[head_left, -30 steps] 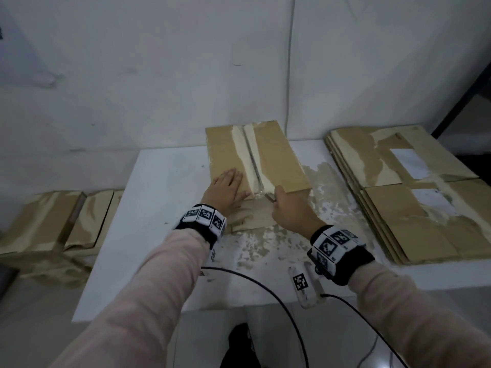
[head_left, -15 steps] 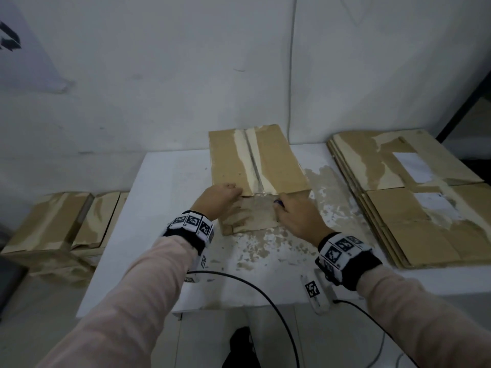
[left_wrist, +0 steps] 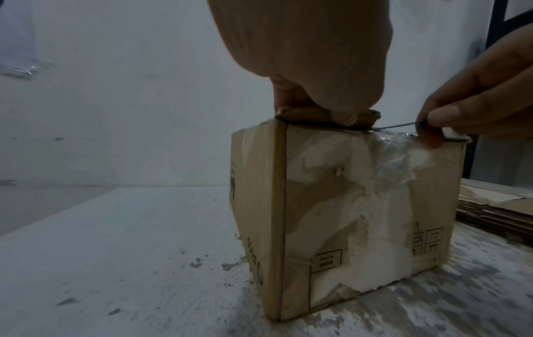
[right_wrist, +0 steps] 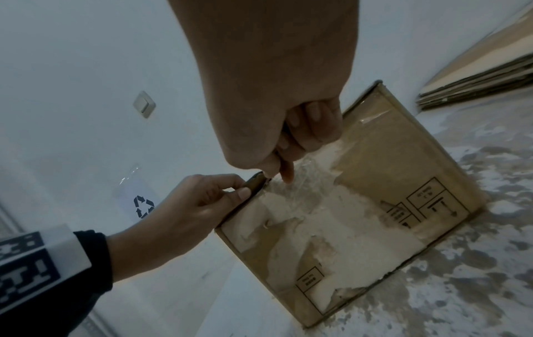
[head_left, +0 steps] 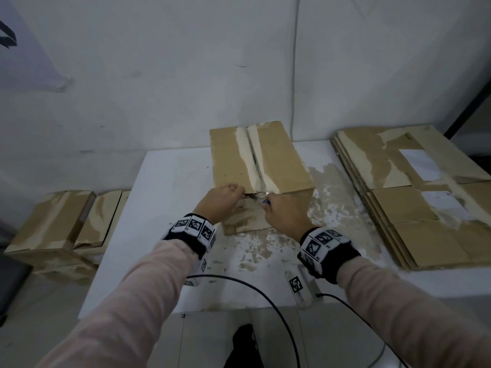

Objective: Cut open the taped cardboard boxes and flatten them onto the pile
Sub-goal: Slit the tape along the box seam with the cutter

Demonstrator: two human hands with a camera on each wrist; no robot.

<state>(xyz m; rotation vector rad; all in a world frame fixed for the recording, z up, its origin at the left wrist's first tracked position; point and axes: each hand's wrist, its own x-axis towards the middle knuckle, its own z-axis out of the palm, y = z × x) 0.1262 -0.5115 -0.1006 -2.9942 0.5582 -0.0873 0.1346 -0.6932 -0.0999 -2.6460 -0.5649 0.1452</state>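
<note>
Two hands work at one cardboard box (head_left: 265,160) that stands at the middle of the white surface (head_left: 170,181), its far end near the back edge. Largest on the surface is the pile of flattened boxes (head_left: 414,208), lying along the right edge, well apart from the standing box. More boxes (head_left: 53,224) sit lower, beyond the surface's left edge. The standing box has a pale strip of torn tape along its top seam and crumpled clear tape over its near face. The left hand (head_left: 220,205) pinches the near end of the top flap (left_wrist: 326,114) between thumb and curled fingers, at the box's near top edge. The right hand (head_left: 284,216) is clenched round a thin cutting tool (left_wrist: 398,126) with a blue end, whose tip reaches the seam just beside the left thumb. Black cables (head_left: 255,288) trail over the surface's near edge.
</note>
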